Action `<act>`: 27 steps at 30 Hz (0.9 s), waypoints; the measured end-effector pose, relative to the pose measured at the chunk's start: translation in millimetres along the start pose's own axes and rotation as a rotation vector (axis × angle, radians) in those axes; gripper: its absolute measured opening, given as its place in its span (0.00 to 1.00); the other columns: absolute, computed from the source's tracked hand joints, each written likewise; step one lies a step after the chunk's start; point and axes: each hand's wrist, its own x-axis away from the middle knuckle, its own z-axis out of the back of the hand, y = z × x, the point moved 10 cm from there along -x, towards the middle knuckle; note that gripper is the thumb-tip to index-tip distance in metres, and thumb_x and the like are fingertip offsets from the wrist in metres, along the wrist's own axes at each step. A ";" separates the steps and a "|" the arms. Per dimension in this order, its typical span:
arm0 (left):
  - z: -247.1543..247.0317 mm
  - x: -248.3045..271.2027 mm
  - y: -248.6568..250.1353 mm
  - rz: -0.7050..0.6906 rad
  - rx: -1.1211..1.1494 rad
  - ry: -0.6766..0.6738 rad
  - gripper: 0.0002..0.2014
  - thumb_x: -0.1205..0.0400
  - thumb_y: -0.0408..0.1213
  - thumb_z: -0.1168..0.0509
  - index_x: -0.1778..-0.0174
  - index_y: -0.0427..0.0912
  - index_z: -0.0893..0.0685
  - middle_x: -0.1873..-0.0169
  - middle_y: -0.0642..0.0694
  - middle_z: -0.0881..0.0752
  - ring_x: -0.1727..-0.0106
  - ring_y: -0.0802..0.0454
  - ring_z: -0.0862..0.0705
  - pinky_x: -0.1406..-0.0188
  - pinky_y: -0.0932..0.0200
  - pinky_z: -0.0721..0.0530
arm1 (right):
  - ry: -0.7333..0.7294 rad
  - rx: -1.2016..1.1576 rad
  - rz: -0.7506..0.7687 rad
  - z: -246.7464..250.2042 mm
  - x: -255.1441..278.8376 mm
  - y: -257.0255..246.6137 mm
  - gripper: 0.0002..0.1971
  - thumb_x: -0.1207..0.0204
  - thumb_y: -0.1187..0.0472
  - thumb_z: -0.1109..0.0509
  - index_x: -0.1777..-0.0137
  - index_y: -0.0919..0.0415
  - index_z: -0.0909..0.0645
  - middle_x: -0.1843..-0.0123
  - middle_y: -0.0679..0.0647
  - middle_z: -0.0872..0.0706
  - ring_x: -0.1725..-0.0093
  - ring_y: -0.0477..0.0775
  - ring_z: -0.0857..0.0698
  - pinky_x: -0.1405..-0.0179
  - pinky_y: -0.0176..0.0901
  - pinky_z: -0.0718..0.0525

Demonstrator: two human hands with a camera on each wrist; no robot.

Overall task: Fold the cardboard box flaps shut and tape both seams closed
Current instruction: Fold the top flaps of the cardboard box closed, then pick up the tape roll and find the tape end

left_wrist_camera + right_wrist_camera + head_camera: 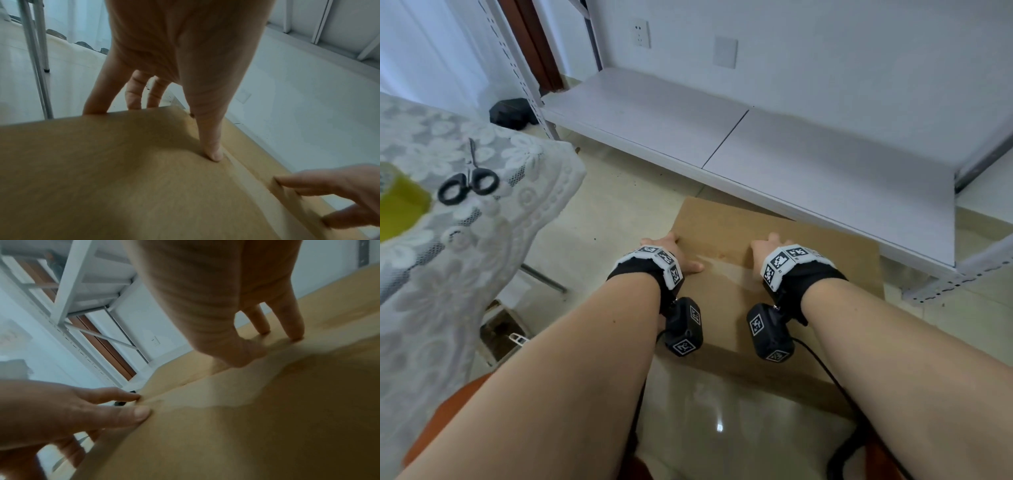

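A brown cardboard box (722, 219) sits on the tiled floor with its top flaps folded flat. A strip of clear tape (726, 270) runs along the seam between my hands. My left hand (671, 251) is at the box's left edge: its fingers (131, 91) hang straight down the side, and its thumb (211, 146) presses on the box top (123, 178) beside the tape (242, 170). My right hand (767, 251) rests on the top, with straight fingertips (294, 331) and the thumb pressing down by the tape (226, 392) on the box (267, 426).
A table under a white lace cloth (465, 240) stands on the left and carries black scissors (467, 183) and a yellow-green object (397, 205). A low white shelf (756, 144) runs right behind the box. A black object (510, 111) lies by the shelf post.
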 end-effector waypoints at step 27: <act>225.6 127.4 -109.7 -0.158 0.148 1.162 0.06 0.23 0.38 0.37 0.54 0.41 0.21 0.51 0.42 0.21 0.47 0.42 0.24 0.48 0.50 0.26 | 0.479 -0.375 0.668 143.9 68.5 -241.2 0.14 0.18 0.53 0.37 0.58 0.63 0.22 0.63 0.59 0.15 0.62 0.58 0.18 0.56 0.50 0.21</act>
